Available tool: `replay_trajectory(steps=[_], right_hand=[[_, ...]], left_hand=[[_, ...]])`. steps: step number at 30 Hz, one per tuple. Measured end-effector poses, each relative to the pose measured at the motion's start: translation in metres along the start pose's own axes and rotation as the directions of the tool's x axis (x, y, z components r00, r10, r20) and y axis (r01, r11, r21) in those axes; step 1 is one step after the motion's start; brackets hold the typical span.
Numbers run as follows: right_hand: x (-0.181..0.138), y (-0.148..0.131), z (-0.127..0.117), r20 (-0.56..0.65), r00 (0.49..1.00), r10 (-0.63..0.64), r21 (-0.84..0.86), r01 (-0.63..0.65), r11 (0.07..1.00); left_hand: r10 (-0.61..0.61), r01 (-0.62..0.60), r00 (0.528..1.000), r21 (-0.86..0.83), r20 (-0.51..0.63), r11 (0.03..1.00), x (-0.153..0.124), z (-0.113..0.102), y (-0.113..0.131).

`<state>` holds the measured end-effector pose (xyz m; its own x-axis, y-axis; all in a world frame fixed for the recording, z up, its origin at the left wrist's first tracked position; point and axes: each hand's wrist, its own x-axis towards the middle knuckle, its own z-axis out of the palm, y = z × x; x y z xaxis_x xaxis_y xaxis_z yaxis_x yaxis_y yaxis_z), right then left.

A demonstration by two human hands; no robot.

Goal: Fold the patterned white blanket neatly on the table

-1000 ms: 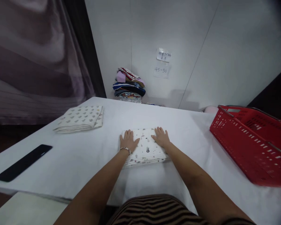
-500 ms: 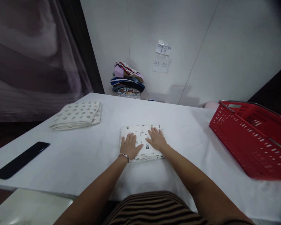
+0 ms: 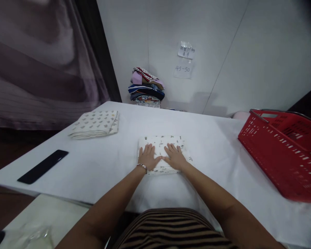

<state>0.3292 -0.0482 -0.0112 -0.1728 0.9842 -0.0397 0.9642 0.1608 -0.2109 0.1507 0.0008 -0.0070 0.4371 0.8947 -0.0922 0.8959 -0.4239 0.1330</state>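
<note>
A folded white cloth with small dark prints [image 3: 162, 141] lies on the white table [image 3: 212, 152] in front of me. My left hand [image 3: 148, 158] rests flat on its near left part, fingers stretched out, a bracelet at the wrist. My right hand [image 3: 173, 157] lies flat beside it on the near right part, thumbs almost touching. Neither hand holds anything.
A second folded cloth with a grey pattern [image 3: 95, 123] lies at the far left. A black phone [image 3: 43, 166] sits near the left edge. A red plastic basket [image 3: 285, 152] stands at the right. A pile of folded clothes [image 3: 146, 88] rests against the wall.
Both hands have slid toward me and closer together over the printed cloth, from its far corners to its near middle. The cloth looks flatter.
</note>
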Motion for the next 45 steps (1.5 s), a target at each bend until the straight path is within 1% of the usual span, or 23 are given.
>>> replay_trajectory(steps=[3, 5, 9, 13, 16, 19, 23, 24, 25, 27, 28, 30, 33, 35, 38, 41, 45], right_hand=[[0.0, 0.001, 0.0, -0.007, 1.0, -0.006, 0.005, 0.006, 1.0], [0.0, 0.001, -0.001, 0.0, 1.0, -0.002, 0.009, 0.002, 1.0], [0.0, 0.001, -0.004, 0.027, 1.0, 0.009, 0.016, -0.009, 1.0], [0.005, -0.006, -0.01, 0.034, 0.999, 0.027, 0.042, -0.028, 0.999], [0.01, -0.017, -0.012, -0.02, 1.0, -0.011, 0.047, 0.012, 0.999], [0.012, -0.028, -0.006, -0.014, 0.997, -0.07, 0.042, 0.07, 0.997], [0.01, -0.031, 0.002, 0.01, 0.996, -0.084, 0.058, 0.083, 0.995], [0.01, -0.03, 0.003, 0.016, 0.996, -0.083, 0.067, 0.081, 0.994], [0.01, -0.03, 0.002, 0.027, 0.996, -0.08, 0.077, 0.078, 0.994], [0.012, -0.028, 0.0, 0.063, 0.995, -0.075, 0.102, 0.068, 0.992], [0.015, -0.027, -0.002, 0.079, 0.994, -0.07, 0.114, 0.061, 0.992], [0.025, -0.026, -0.005, 0.074, 0.996, -0.049, 0.118, 0.04, 0.992], [0.045, -0.024, -0.008, -0.031, 0.999, -0.018, 0.055, 0.02, 0.998], [0.058, -0.021, -0.006, -0.07, 0.997, -0.014, 0.002, 0.014, 1.0], [0.068, -0.016, 0.001, -0.056, 0.998, -0.011, -0.04, 0.008, 0.999], [0.07, -0.013, 0.006, -0.04, 0.999, -0.009, -0.054, 0.007, 0.999], [0.07, -0.014, 0.001, 0.003, 1.0, 0.001, -0.018, -0.001, 1.0]], left_hand=[[-0.011, 0.011, 1.0, -0.008, 0.026, 1.0, -0.007, -0.007, 0.0], [0.001, -0.001, 1.0, 0.005, 0.004, 1.0, -0.016, -0.007, -0.002], [0.028, -0.027, 0.998, 0.017, -0.056, 0.999, -0.034, 0.003, -0.008], [0.024, -0.023, 0.996, 0.008, -0.088, 1.0, -0.038, 0.01, -0.011], [0.032, -0.032, 0.994, 0.002, -0.106, 0.999, -0.038, 0.011, -0.01], [0.021, -0.022, 0.995, -0.006, -0.1, 1.0, -0.039, 0.006, -0.01], [-0.017, 0.019, 0.999, -0.042, 0.041, 0.999, -0.03, -0.013, -0.012], [-0.023, 0.025, 0.999, -0.043, 0.043, 0.999, -0.025, -0.018, -0.013], [-0.023, 0.024, 1.0, -0.038, 0.019, 0.999, -0.018, -0.023, -0.014], [-0.01, 0.009, 0.997, -0.018, -0.075, 1.0, -0.004, -0.027, -0.016], [-0.009, 0.008, 0.995, -0.011, -0.104, 1.0, 0.003, -0.026, -0.017], [-0.033, 0.033, 0.993, -0.007, -0.113, 0.999, 0.013, -0.019, -0.02], [-0.047, 0.046, 0.993, -0.01, -0.112, 0.999, 0.02, -0.004, -0.024], [-0.044, 0.042, 0.992, -0.018, -0.12, 0.999, 0.021, 0.004, -0.027], [-0.052, 0.048, 0.992, -0.035, -0.113, 0.998, 0.02, 0.007, -0.028], [-0.054, 0.05, 0.993, -0.041, -0.107, 0.998, 0.019, 0.005, -0.027], [-0.052, 0.047, 0.994, -0.055, -0.099, 0.997, 0.019, 0.001, -0.024]])
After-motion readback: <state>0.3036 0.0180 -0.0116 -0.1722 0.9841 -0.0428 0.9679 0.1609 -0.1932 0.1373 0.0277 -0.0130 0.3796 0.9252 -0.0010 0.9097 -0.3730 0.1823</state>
